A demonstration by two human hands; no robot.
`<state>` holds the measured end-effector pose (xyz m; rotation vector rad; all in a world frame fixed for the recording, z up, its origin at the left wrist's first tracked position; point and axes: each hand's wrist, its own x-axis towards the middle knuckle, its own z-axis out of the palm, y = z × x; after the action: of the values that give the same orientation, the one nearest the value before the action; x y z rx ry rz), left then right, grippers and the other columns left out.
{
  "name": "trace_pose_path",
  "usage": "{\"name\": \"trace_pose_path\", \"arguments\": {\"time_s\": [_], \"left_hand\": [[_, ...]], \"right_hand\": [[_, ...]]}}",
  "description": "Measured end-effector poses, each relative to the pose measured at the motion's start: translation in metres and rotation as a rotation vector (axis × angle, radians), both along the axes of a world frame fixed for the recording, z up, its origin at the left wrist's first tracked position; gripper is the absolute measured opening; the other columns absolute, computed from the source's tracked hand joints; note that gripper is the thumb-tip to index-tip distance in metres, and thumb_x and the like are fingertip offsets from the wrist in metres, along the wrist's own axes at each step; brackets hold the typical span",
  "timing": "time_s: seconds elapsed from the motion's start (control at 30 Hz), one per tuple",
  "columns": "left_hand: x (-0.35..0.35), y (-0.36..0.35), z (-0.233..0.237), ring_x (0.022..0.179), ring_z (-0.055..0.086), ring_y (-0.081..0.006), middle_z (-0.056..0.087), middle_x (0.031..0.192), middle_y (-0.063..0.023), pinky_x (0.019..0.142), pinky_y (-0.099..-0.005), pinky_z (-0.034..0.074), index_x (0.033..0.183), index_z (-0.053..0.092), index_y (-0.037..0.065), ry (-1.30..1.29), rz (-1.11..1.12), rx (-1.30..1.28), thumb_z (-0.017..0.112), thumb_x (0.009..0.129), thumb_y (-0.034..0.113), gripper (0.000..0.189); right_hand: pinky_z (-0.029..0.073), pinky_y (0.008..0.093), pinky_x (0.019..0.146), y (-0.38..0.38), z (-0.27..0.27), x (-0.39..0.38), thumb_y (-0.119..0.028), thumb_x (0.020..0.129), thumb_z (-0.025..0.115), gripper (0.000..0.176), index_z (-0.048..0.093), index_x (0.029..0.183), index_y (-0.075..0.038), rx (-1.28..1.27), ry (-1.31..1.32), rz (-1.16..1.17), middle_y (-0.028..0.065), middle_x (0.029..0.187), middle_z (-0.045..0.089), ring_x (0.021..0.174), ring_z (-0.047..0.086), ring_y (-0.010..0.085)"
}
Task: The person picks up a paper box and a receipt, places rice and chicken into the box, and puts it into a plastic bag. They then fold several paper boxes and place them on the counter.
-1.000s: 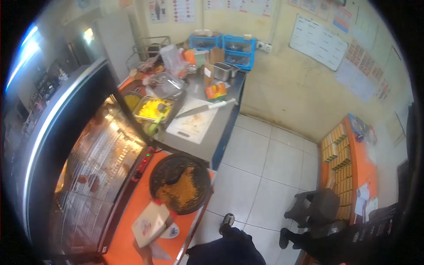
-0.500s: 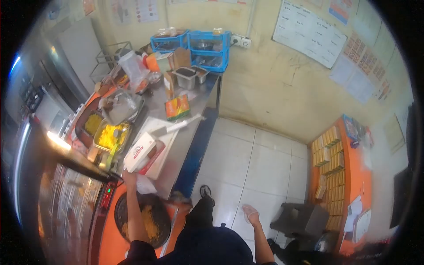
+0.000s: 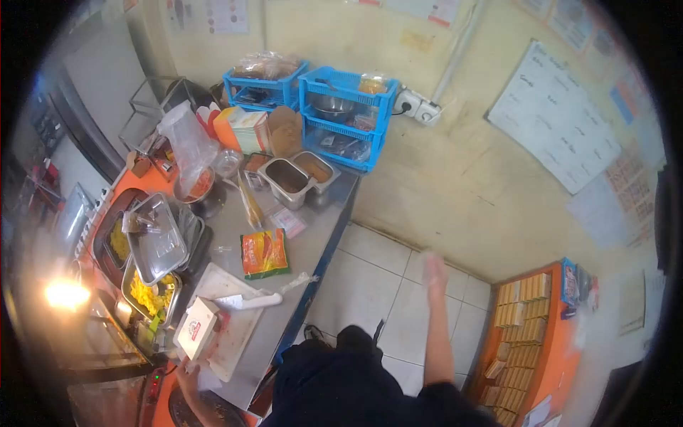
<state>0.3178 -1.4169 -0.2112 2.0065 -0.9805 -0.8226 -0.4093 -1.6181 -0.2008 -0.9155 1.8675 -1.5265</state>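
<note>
My left hand (image 3: pixel 188 377) is at the near end of a small white carton box (image 3: pixel 198 329) with red print, its fingers closed at the box's lower corner. The box rests over the left part of a white cutting board (image 3: pixel 238 333). A knife with a white handle (image 3: pixel 260 302) lies across the board, with red smears beside it. My right hand (image 3: pixel 434 274), in a clear plastic glove, is stretched out over the tiled floor, blurred, with nothing visible in it. An orange and green food packet (image 3: pixel 264 253) lies beyond the board.
Left of the board stand a tray of yellow food (image 3: pixel 151 295) and a metal pan (image 3: pixel 156 238). Farther back are steel containers (image 3: pixel 287 178) and blue racks (image 3: pixel 346 117). A lit lamp (image 3: pixel 67 293) is at left. An orange shelf (image 3: pixel 526 334) with stacked boxes stands at right.
My right hand has swung forward and up over the floor. The view has turned, and the white box lies lower in it, with my left hand still at its near end.
</note>
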Motion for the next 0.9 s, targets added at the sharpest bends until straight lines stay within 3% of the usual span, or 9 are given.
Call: {"name": "trace_pose_path", "arguments": {"time_s": [0.07,0.1,0.17,0.27,0.37,0.4,0.53,0.6,0.9], "left_hand": [[0.006,0.026,-0.006,0.100,0.061,-0.0223,0.065,0.114,-0.0150,0.087,-0.0340,0.048,0.123,0.061,-0.004,-0.118,0.157,0.116,0.065,0.076,-0.002,0.047],[0.008,0.033,-0.014,0.103,0.060,-0.0226,0.063,0.120,-0.0162,0.089,-0.0344,0.047,0.126,0.059,-0.004,-0.173,0.241,0.172,0.065,0.077,-0.002,0.049],[-0.043,0.035,0.023,0.095,0.064,-0.0248,0.066,0.112,-0.0165,0.079,-0.0328,0.052,0.125,0.060,-0.004,-0.238,0.395,0.104,0.065,0.075,-0.004,0.050],[-0.072,0.066,0.001,0.104,0.060,-0.0276,0.060,0.125,-0.0189,0.089,-0.0377,0.049,0.129,0.058,0.000,-0.287,0.504,-0.118,0.061,0.081,-0.002,0.048],[-0.185,0.027,0.035,0.104,0.060,-0.0293,0.060,0.124,-0.0194,0.088,-0.0394,0.050,0.130,0.058,0.002,-0.127,0.799,-0.204,0.061,0.083,-0.001,0.048],[-0.204,0.020,0.027,0.105,0.059,-0.0278,0.061,0.123,-0.0179,0.090,-0.0385,0.049,0.129,0.059,0.004,-0.293,0.826,-0.092,0.063,0.082,0.000,0.047],[-0.324,-0.069,0.058,0.117,0.057,-0.0268,0.064,0.122,-0.0169,0.104,-0.0370,0.040,0.122,0.062,-0.005,-0.353,0.721,0.013,0.063,0.080,0.003,0.043],[-0.352,-0.098,0.054,0.120,0.055,-0.0256,0.062,0.125,-0.0170,0.106,-0.0369,0.038,0.123,0.060,-0.005,-0.203,0.681,-0.031,0.063,0.082,0.004,0.042],[-0.460,-0.190,0.085,0.114,0.057,-0.0207,0.063,0.123,-0.0150,0.100,-0.0329,0.043,0.125,0.060,-0.004,-0.042,0.679,-0.082,0.064,0.089,0.002,0.037]], "right_hand": [[0.039,0.0335,0.106,-0.111,0.008,-0.049,-0.044,0.095,0.061,0.064,0.050,0.136,0.004,-0.052,0.022,0.048,0.0123,0.133,0.058,0.121,0.054,0.0200],[0.041,0.0321,0.103,-0.168,0.020,-0.067,-0.036,0.096,0.062,0.053,0.056,0.131,0.004,-0.006,-0.001,0.099,0.0115,0.130,0.061,0.118,0.056,0.0194],[0.047,0.0303,0.093,-0.260,0.048,-0.075,-0.031,0.096,0.061,0.043,0.063,0.124,0.002,-0.065,0.237,0.331,0.0113,0.116,0.068,0.106,0.061,0.0168],[0.049,0.0341,0.092,-0.394,0.018,-0.096,-0.022,0.091,0.063,0.033,0.067,0.117,-0.002,-0.102,0.469,0.727,0.0130,0.114,0.069,0.106,0.063,0.0240],[0.049,0.0388,0.094,-0.487,0.013,-0.072,-0.017,0.087,0.064,0.030,0.068,0.113,-0.003,-0.317,0.792,0.927,0.0155,0.113,0.068,0.109,0.062,0.0317],[0.048,0.0403,0.095,-0.511,0.002,-0.068,-0.017,0.086,0.064,0.031,0.067,0.113,-0.003,-0.327,0.893,0.957,0.0163,0.114,0.067,0.111,0.060,0.0343],[0.044,0.0465,0.100,-0.540,-0.031,-0.048,-0.019,0.085,0.064,0.033,0.065,0.115,-0.004,-0.187,0.931,1.176,0.0175,0.116,0.066,0.112,0.057,0.0395],[0.041,0.0492,0.101,-0.555,-0.047,-0.038,-0.021,0.086,0.063,0.035,0.064,0.117,-0.005,-0.390,0.749,1.163,0.0188,0.120,0.064,0.114,0.055,0.0412],[0.039,0.0507,0.102,-0.565,-0.071,-0.041,-0.022,0.087,0.063,0.035,0.063,0.118,-0.005,-0.409,0.656,1.207,0.0196,0.122,0.062,0.115,0.053,0.0421]]}}
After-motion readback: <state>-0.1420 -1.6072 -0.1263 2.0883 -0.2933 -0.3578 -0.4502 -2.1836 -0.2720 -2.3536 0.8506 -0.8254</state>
